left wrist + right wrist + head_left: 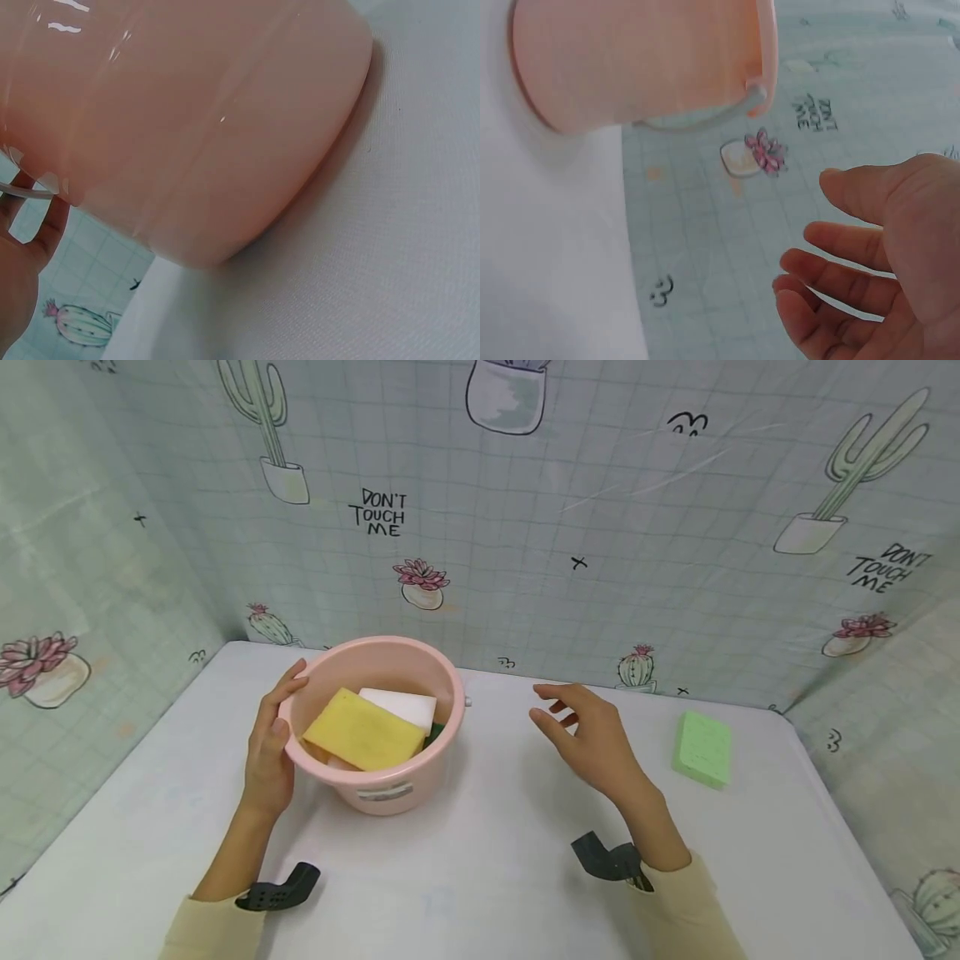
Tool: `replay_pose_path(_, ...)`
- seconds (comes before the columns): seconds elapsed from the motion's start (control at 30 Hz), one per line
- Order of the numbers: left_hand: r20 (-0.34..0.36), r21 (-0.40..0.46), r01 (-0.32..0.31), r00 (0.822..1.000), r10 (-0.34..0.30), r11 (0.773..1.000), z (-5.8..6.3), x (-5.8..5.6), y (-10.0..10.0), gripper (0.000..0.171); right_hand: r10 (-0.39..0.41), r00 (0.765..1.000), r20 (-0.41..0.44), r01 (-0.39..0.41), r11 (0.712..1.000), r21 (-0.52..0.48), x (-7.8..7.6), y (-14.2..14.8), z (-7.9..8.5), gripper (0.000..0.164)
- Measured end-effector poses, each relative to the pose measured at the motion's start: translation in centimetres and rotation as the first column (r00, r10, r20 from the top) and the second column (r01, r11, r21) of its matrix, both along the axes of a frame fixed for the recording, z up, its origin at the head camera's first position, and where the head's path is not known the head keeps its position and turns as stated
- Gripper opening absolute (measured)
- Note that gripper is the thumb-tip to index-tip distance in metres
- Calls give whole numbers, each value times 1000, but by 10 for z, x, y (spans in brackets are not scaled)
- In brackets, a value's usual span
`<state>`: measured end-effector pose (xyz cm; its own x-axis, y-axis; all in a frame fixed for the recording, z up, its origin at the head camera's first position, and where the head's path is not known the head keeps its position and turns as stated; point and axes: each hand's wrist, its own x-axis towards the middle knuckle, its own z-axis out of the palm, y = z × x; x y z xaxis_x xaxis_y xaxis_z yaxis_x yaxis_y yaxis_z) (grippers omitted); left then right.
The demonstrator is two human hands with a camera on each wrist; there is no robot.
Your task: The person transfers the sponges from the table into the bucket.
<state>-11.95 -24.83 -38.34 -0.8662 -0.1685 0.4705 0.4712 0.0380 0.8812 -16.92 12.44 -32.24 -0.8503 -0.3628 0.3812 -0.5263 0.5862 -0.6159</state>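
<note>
A pink bucket [390, 789] stands on the white table, left of centre. My left hand [270, 752] holds its left side at the rim, and in the left wrist view the fingers [51, 229] reach the rim near the grey handle. Inside the bucket lie a yellow sponge [363, 731], a white sponge [401, 706] and something dark green [433, 735], mostly hidden. To the right of the bucket, my right hand [592, 739] hovers above the table, fingers loosely bent and holding nothing. Beyond it on the right lies a light green sponge [702, 747].
The white table [480, 877] carries the bucket and the green sponge. A pale cloth printed with cacti [510, 527] hangs behind the table and at both sides. Each wrist wears a black camera mount [281, 891].
</note>
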Motion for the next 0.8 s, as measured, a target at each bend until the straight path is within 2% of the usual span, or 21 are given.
replay_pose_path(0.13,14,-10,-14,1000,14,1000,0,0,0,53,-94,996,3,94,995,-20,0,21,-12,38)
replay_pose_path(0.33,16,-8,-9,1000,9,1000,1,-1,1,53,-229,973,-5,229,973,-12,1,60,-30,42)
replay_pose_path(0.5,6,-2,3,1000,-3,1000,0,-1,0,53,-316,949,13,314,948,52,1,91,-47,44)
replay_pose_path(0.6,0,-3,5,1000,-5,1000,0,-1,-1,52,-372,927,40,368,926,77,2,109,-55,46)
replay_pose_path(0.8,-16,-13,8,1000,-8,1000,0,-2,-1,51,-500,857,125,497,866,56,3,136,-70,50)
